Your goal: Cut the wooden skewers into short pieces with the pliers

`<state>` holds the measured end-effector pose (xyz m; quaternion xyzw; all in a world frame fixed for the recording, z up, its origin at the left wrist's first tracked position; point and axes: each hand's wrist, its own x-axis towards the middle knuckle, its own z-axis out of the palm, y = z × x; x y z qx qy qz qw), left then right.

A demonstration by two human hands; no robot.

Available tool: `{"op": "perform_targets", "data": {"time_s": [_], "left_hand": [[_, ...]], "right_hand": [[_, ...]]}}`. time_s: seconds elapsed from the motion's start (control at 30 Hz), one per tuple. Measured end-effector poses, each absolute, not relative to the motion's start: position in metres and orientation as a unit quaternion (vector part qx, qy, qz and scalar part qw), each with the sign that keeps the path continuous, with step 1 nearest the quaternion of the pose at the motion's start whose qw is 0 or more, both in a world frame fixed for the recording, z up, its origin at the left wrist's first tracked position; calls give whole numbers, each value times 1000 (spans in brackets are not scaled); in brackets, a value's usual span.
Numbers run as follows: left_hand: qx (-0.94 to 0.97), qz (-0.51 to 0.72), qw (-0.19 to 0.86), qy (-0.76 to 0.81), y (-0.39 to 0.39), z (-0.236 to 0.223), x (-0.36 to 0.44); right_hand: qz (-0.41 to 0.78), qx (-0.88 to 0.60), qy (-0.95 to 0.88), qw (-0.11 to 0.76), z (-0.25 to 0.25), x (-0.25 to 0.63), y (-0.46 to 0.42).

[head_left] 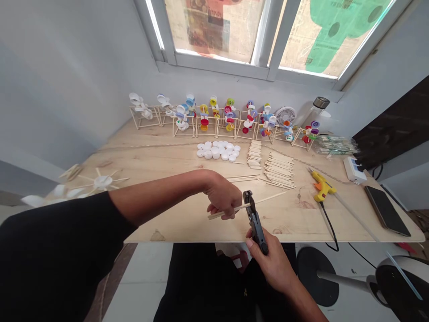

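Observation:
My left hand [224, 194] is closed around a thin wooden stick [271, 197], which reaches out to the right. At least one more stick end sticks out below the fingers. In my right hand [273, 259], gripped by its handles over the table's front edge, is a dark hand cutter [256, 226]. Its jaws point up and away, and the stick passes across them. I cannot tell whether the blades press into the wood. Beyond my left hand lie a few long sticks [244, 178]. Cut sticks [279, 171] are piled to their right, beside shorter sticks [254, 154].
White bottle caps [216, 152] lie grouped mid-table. Stick-and-cap wheel models [204, 120] line the wall, near a small fan [284, 116] and a bottle [317, 109]. On the right are a yellow glue gun [323, 186], a phone [387, 210] and a power strip [354, 171].

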<state>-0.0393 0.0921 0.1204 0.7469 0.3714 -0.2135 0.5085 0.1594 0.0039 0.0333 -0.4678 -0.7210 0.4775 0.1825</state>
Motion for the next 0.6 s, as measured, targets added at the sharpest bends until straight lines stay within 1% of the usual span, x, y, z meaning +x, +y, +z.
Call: {"op": "perform_targets", "data": {"time_s": [0.23,0.3,0.43,0.6], "left_hand": [[760,-246,470,375,95,120,-39],[773,-247,441,385,93,121,-38],[822,-231,314,415,83,123,-37],[854,-151,132,480,59,116,-36]], "right_hand": [[408,-502,-744,166,28,156,6],[382,-511,-753,161,26,155,6],[334,-533,-759,166,22,153,7],[311,-548,-757,173,19,151,10]]}}
